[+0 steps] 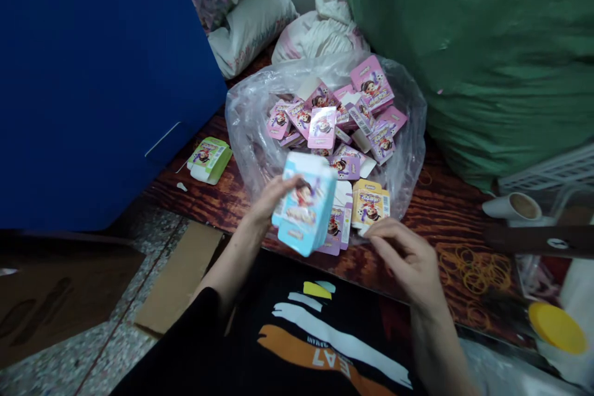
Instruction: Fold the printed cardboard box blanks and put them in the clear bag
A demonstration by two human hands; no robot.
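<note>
Two bare hands work over the near edge of a dark wood-grain worktop (216,195). The left hand (268,203), curled around one side with its thumb across the front, grips a stack of blue cartons (304,204) raised above that edge. The right hand (411,260) is half closed, thumb and forefinger drawn nearly together at the near end of a yellow carton (371,205); from here I cannot tell whether they have hold of it. A purple carton (335,232), partly hidden by the blue stack, lies beside the yellow one along the near edge. Farther in, a clear plastic bag (245,108) spreads open under a heap of pink and purple cartons (322,127). A green carton (210,159) lies near the worktop's left end, while rubber bands (477,272) sit by the near edge toward the right, a white cup (505,207) beyond them.
</note>
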